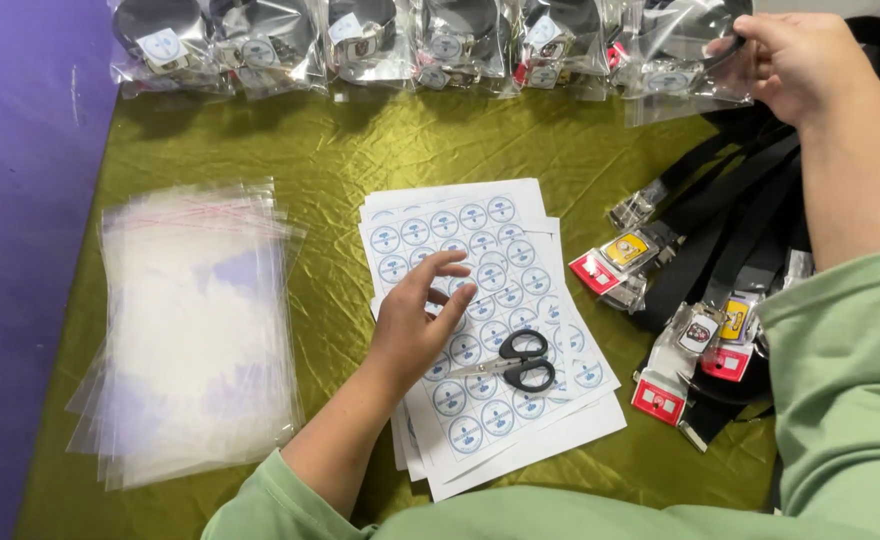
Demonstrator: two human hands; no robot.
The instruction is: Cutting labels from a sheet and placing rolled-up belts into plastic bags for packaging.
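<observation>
Head view, looking down on a table under a crinkled olive-green satin cloth (330, 170). At its middle lies a fanned stack of white paper sheets covered in round blue-and-white stickers (505, 265); every place below is given from this stack.

The left hand (415, 325), in a light green sleeve, rests on the stack's left half. Its fingers are loosely curled and a little apart, with the fingertips touching the top sheet as if picking at one sticker. It holds nothing.

Small black-handled scissors (520, 365) lie closed on the stack's lower right part, just beside that hand.

Far up and right of the stack, the right hand (790, 60) pinches the edge of a clear plastic bag with a dark item inside (675, 70).

A row of similar filled bags (360, 45) lines the edge above the stack. Black straps with metal buckles (720, 240) are heaped to its right, and a pile of empty clear zip bags (195, 330) sits to its left.
</observation>
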